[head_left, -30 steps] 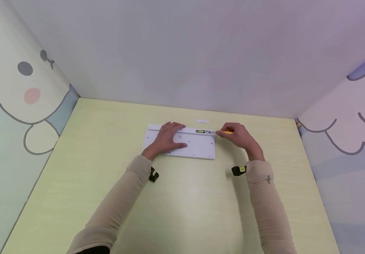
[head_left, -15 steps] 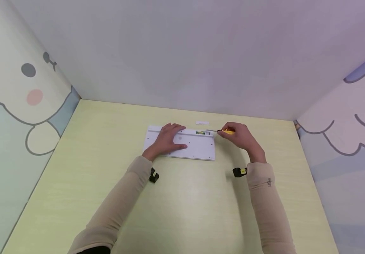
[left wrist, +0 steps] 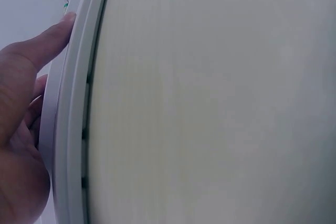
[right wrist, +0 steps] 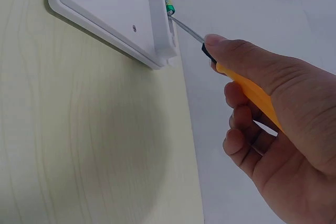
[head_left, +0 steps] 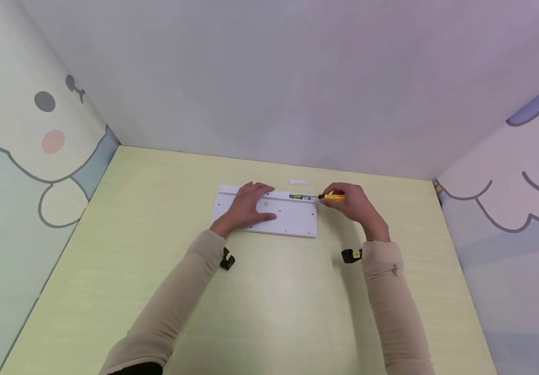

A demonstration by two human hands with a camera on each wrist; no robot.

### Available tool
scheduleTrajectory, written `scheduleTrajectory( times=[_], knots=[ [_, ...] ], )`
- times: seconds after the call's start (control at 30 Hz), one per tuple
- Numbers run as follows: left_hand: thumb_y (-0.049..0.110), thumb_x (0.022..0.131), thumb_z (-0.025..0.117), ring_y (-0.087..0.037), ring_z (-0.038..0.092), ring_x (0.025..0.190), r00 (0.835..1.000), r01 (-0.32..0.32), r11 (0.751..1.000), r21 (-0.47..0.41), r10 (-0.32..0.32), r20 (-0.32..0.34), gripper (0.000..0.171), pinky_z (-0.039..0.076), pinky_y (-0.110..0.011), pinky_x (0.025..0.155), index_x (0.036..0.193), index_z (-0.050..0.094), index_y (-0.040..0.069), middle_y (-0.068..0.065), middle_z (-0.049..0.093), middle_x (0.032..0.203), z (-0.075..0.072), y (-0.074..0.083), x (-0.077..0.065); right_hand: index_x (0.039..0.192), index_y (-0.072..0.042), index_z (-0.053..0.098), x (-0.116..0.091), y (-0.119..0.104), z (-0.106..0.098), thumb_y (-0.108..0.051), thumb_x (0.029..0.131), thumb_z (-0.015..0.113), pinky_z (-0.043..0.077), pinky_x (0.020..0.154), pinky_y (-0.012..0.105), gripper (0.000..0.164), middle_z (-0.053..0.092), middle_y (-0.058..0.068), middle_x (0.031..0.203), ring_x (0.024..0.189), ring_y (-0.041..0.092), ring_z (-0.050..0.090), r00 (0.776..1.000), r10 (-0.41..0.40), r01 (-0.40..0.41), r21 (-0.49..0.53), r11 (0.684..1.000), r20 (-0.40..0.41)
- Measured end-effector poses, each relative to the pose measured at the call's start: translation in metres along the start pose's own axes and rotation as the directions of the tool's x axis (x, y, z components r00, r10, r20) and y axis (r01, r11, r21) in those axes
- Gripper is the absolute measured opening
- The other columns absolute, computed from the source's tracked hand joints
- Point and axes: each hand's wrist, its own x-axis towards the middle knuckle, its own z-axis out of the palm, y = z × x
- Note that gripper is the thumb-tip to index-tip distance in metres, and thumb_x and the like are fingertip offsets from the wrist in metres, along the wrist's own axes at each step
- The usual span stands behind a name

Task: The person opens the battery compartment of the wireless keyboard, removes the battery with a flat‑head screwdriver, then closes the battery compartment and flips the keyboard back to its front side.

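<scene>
A white keyboard lies underside up on the table, small screws dotted over it. Along its raised far strip is an uncovered slot holding a green battery. My left hand rests across the keyboard's left half, fingers spread toward the far edge and thumb on the flat back. At the right end, my right hand grips the yellow handle of a screwdriver. In the right wrist view, the thin metal shaft reaches into the slot, its tip at the end of the battery.
A small white strip, perhaps the slot's cover, lies just behind the keyboard. The pale wooden table meets a plain wall close behind. Cartoon-printed walls stand on both sides.
The screwdriver tip lifted off the slot half a second ago and is now back down in it, the right hand shifting slightly left. The left hand and keyboard have hardly moved.
</scene>
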Motion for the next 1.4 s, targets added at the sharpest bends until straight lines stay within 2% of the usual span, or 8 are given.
scheduleTrajectory(
  times=[0.2,0.5,0.83,1.4],
  knots=[
    [0.053,0.085,0.078,-0.027,0.034,0.154,1.000,0.000,1.000,0.009,0.000,-0.002,0.081,0.010,-0.047,0.134,0.153,0.045,0.023,-0.002,0.050,0.155,-0.0010,0.0002,0.0006,0.107,-0.019,0.074,0.0026,0.0024,-0.0002,-0.038,0.093,0.075,0.049,0.085,0.036,0.024,0.069,0.009,0.112,0.099,0.027,0.057,1.000,-0.004,0.004,0.022,1.000,-0.001],
    [0.052,0.085,0.079,-0.028,0.033,0.154,1.000,0.002,1.000,0.001,-0.002,0.003,0.081,0.009,-0.048,0.134,0.153,0.045,0.023,-0.002,0.049,0.155,-0.0020,0.0013,0.0014,0.103,-0.018,0.076,0.0018,0.0048,-0.0020,-0.042,0.092,0.075,0.050,0.081,0.033,0.025,0.071,0.008,0.107,0.094,0.025,0.058,1.000,-0.020,0.020,0.051,0.999,0.002],
    [0.052,0.085,0.078,-0.028,0.032,0.155,1.000,0.005,1.000,0.001,-0.005,0.002,0.081,0.010,-0.049,0.134,0.153,0.045,0.023,-0.003,0.048,0.156,-0.0023,0.0028,0.0015,0.104,-0.017,0.075,-0.0012,-0.0006,-0.0056,-0.041,0.092,0.074,0.050,0.080,0.034,0.027,0.070,0.009,0.107,0.094,0.026,0.057,0.999,-0.027,0.027,0.034,0.999,-0.019],
    [0.053,0.085,0.078,-0.028,0.033,0.154,1.000,0.001,1.000,0.010,-0.001,-0.006,0.081,0.011,-0.048,0.134,0.152,0.046,0.022,-0.004,0.049,0.156,0.0008,0.0012,-0.0006,0.108,-0.018,0.074,-0.0043,-0.0009,-0.0011,-0.044,0.093,0.073,0.050,0.084,0.035,0.030,0.068,0.008,0.111,0.099,0.027,0.057,1.000,0.029,-0.029,0.041,0.999,-0.002]
  ],
)
